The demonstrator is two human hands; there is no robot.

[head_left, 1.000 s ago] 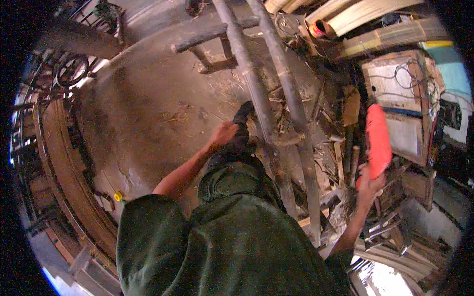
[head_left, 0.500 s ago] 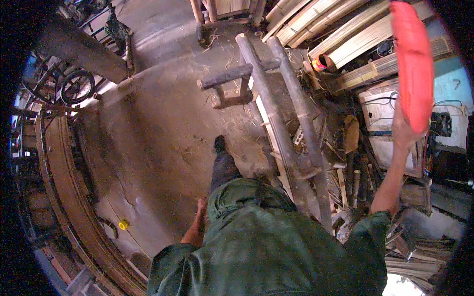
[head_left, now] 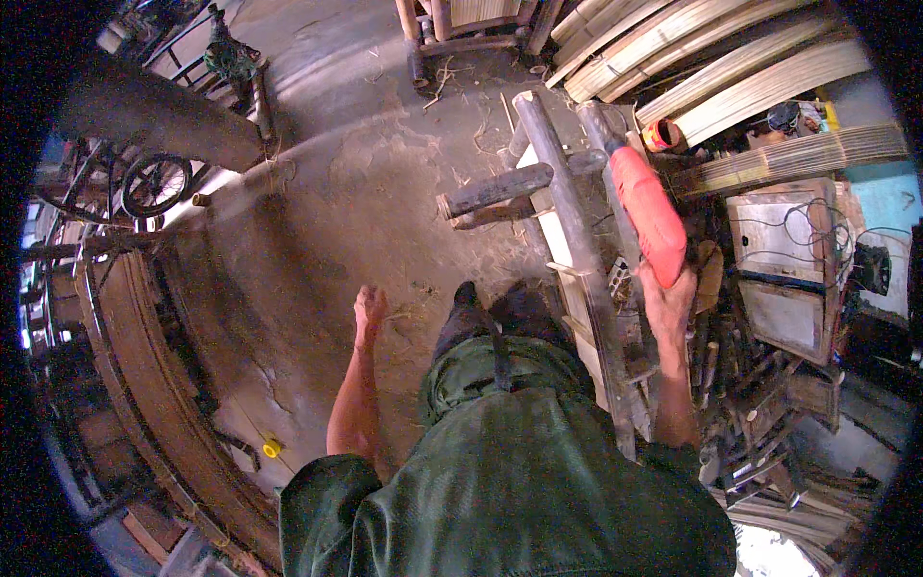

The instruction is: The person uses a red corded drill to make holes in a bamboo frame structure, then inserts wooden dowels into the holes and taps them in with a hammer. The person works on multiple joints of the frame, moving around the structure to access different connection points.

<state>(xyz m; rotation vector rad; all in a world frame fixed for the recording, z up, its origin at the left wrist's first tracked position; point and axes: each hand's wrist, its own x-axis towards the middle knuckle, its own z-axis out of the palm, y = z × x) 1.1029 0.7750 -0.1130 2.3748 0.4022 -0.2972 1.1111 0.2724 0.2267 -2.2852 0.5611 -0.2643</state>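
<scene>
1. Right hand (head_left: 668, 293) grips long red object (head_left: 651, 212) by its near end.
2. It overlaps dark pole frame (head_left: 567, 207) in view; contact unclear.
3. Left hand (head_left: 369, 310) over floor (head_left: 288, 260); can't tell if fingers are curled closed.

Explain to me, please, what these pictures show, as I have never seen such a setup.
There is no machine: these are a person's bare hands, seen from a wide fisheye camera worn on the head and looking down, so straight edges bend. The green shirt is the wearer's. The right hand has its grip around one end of a long orange-red object, whose exact kind is unclear. The left hand is over the floor, with nothing visibly held. Near the right arm stands a frame of round poles. Thin scraps and a small yellow round item lie on the floor.
</scene>
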